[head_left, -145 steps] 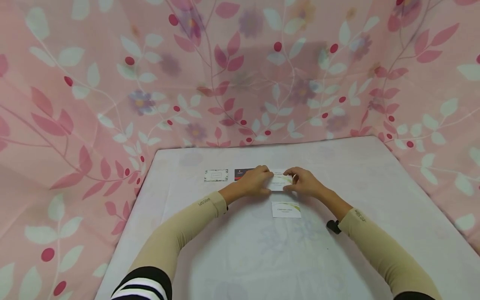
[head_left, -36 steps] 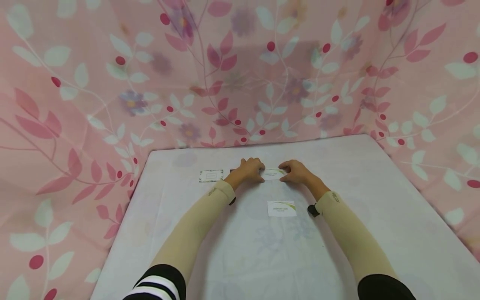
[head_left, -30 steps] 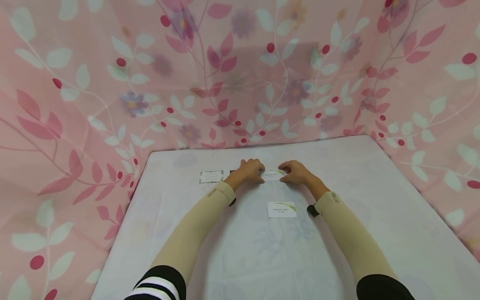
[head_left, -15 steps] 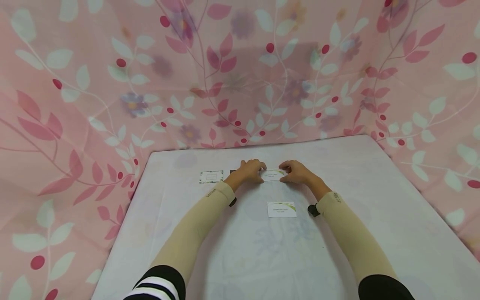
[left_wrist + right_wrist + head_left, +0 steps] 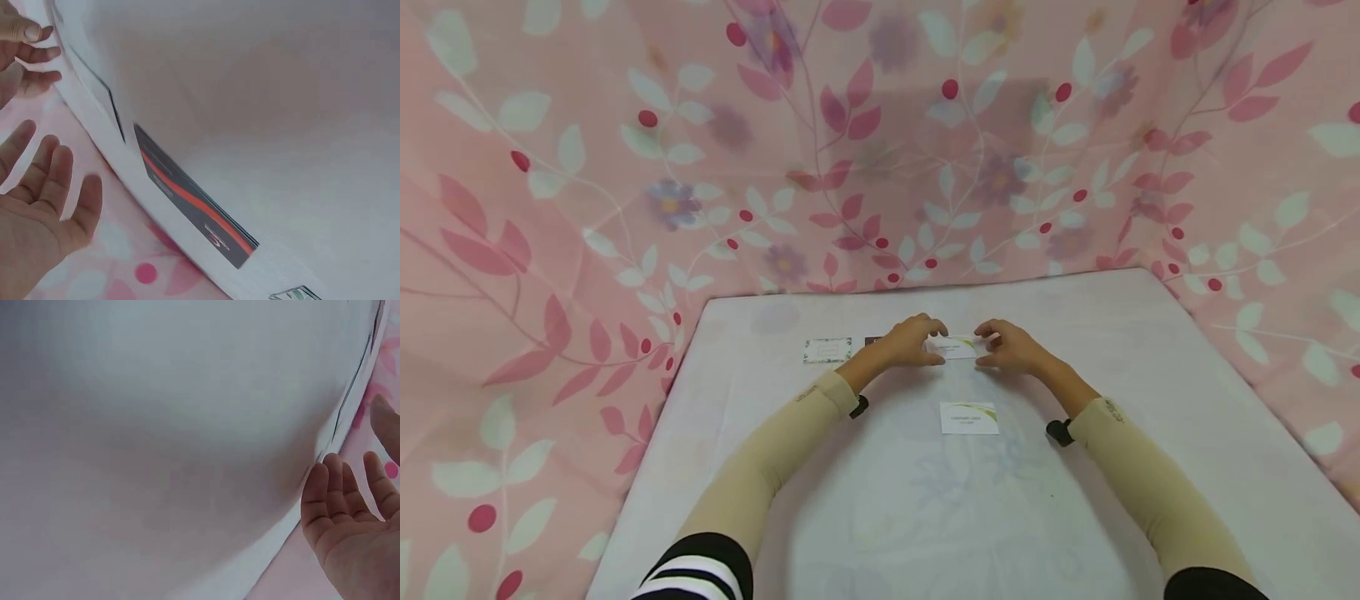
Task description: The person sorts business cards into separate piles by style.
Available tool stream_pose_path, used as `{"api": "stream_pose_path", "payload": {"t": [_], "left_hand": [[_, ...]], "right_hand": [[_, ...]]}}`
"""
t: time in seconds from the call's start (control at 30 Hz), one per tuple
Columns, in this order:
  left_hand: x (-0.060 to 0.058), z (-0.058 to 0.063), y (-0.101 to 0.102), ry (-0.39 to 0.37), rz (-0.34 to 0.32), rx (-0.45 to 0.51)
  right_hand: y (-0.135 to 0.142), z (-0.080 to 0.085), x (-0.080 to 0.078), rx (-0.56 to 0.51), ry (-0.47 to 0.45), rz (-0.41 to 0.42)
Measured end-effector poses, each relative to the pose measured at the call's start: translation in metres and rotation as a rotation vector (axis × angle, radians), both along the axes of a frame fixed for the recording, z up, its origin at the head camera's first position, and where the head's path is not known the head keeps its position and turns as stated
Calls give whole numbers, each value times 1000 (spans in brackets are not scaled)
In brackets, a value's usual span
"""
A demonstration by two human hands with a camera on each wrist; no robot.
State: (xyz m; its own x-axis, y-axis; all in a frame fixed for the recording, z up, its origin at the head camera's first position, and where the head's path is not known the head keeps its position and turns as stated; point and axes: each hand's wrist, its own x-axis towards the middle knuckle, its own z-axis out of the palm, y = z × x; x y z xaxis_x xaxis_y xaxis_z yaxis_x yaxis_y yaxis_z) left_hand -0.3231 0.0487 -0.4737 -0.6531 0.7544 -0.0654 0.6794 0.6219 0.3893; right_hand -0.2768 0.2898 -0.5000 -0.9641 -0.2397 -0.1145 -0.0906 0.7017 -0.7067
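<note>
A white business card point(image 5: 958, 347) with a green curve and printed text lies at the back of the table, between my two hands. My left hand point(image 5: 906, 343) is at its left end, fingers loosely bent and spread, overlapping the card in the head view. In the left wrist view that hand point(image 5: 47, 219) shows nothing in its fingers. My right hand point(image 5: 1013, 347) is just off the card's right end, thumb and fingers parted; the right wrist view shows its palm point(image 5: 359, 531) bare. A matching white card point(image 5: 970, 418) lies nearer the front.
Left of the white card is a black business card point(image 5: 194, 200) with a red stripe, mostly behind my left hand in the head view. A leaf-bordered card point(image 5: 827, 351) lies further left. Floral cloth point(image 5: 880, 150) hangs behind the white-covered table point(image 5: 880, 517).
Earlier, both hands held a white card in front of the back row; it moved back into line with that row. Since half a second ago, the hands have loosened and parted from its ends.
</note>
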Motion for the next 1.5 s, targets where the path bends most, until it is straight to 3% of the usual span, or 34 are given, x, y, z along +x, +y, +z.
{"api": "stream_pose_path", "payload": {"t": [0.27,0.57,0.77,1.07,1.17,1.33,1.5], "left_hand": [[30,-4,-11,-17,-133,-39],[62,-12,-5,-58,-181,-113],[74,-16,-3,-5,-175,-135],[86,-20,-4,66,-182,-157],[88,-22,-6,82,-189,-151],[88,-23,-10,122,-183,-127],[86,-18,-13,189,-142,-71]], "right_hand": [[-4,2,36,33,25,83],[-9,7,72,147,49,282],[-17,8,81,223,28,307],[-22,8,83,273,-5,285],[-21,8,82,245,-37,286],[-19,9,80,96,-66,296],[-16,7,76,-78,-147,243]]}}
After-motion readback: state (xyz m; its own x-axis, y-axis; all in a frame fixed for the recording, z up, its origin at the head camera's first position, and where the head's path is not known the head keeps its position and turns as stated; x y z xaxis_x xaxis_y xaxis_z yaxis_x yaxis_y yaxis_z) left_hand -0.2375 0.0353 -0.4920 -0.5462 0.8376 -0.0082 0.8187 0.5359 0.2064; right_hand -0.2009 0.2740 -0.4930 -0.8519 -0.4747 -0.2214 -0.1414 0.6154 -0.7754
